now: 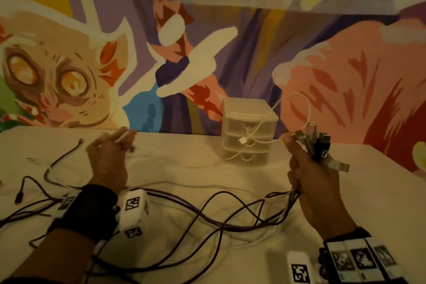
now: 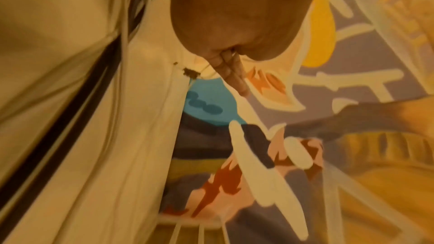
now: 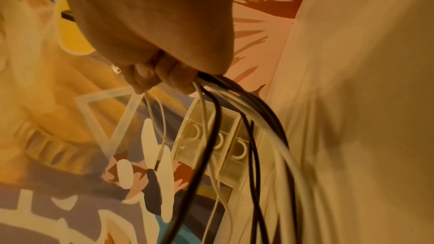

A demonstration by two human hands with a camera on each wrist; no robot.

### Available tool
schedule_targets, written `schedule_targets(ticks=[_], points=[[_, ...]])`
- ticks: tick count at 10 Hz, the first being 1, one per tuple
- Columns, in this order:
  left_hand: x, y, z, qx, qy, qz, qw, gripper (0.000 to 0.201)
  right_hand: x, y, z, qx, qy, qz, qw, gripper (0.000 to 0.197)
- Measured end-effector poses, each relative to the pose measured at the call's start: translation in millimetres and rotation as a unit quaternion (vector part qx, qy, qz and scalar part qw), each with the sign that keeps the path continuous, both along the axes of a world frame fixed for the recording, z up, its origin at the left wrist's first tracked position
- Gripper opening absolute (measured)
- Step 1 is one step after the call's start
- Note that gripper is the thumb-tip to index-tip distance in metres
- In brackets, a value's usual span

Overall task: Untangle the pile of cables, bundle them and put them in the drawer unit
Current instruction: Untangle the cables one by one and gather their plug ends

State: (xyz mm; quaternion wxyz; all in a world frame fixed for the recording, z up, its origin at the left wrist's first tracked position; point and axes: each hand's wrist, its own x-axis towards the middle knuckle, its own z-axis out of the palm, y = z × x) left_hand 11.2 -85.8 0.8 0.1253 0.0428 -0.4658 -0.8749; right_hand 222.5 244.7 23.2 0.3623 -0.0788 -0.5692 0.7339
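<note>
My right hand [image 1: 299, 159] is raised at the right of the table and grips a bundle of cable ends [image 1: 319, 145], their plugs fanned out above the fist. In the right wrist view its fingers [image 3: 164, 75] curl round black and white cables [image 3: 237, 110] that hang down. A white cable [image 1: 307, 108] loops up from this hand, and its plug dangles in front of the drawer unit [image 1: 250, 108]. Farther left, my left hand [image 1: 119, 138] pinches a thin white cable [image 1: 121, 138] just above the table. Dark cables [image 1: 207, 212] trail across the table between both hands. All three drawers look shut.
The white table [image 1: 184, 168] ends at a painted wall. Loose dark cable ends [image 1: 19, 196] lie at the left, and another plug [image 1: 80, 140] lies beyond the left hand. The drawer unit stands at the back, right of centre.
</note>
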Motion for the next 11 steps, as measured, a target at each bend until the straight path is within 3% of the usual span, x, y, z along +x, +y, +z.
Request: schedule_targets(ticks=[1,2,3,4,5,6,7,8,9,10,11], points=[[-8.1,-23.6,-0.6,0.022,-0.005,0.033,0.999,0.031,-0.3,-2.7,-0.6,0.025,0.001,-0.003,1.0,0.013],[-37.5,-39.6,-12.8,-0.143,-0.077,0.096,0.982,0.096,0.6,-5.3,-1.4,0.03,-0.006,0.004,1.0,0.014],[-9.8,-10.0,2.5,-0.296,-0.009,0.09,0.951,0.104,1.0,-6.9,-2.9,0.057,-0.014,0.011,0.998,0.026],[46.5,36.4,31.4,-0.419,0.142,-0.001,0.897,0.033,3.0,-8.8,-2.5,0.079,0.002,0.017,0.997,0.034],[92.8,70.7,46.8,-0.45,0.216,-0.201,0.843,0.023,5.3,-11.6,-0.1,0.095,-0.004,0.006,0.995,0.019],[129.1,92.2,53.0,-0.474,0.259,-0.303,0.785,0.016,5.0,-11.6,-1.9,0.078,0.028,0.003,0.997,0.021],[150.2,103.7,52.4,-0.437,0.307,-0.302,0.789,0.012,5.5,-13.6,0.2,0.059,0.057,-0.012,0.997,0.005],[161.9,108.0,55.6,-0.437,0.353,-0.306,0.768,0.01,3.3,-13.8,2.0,0.023,0.04,-0.061,0.997,0.023],[156.1,108.8,50.0,-0.505,0.339,-0.342,0.716,0.012,0.9,-10.7,-0.1,-0.011,0.033,-0.095,0.995,0.032],[142.5,109.9,35.3,-0.566,0.315,-0.364,0.67,0.041,0.4,-4.9,-1.3,-0.045,0.035,-0.099,0.993,0.016],[130.8,111.9,24.0,-0.613,0.278,-0.379,0.635,0.068,0.9,-2.3,-0.7,-0.059,0.027,-0.105,0.992,0.028]])
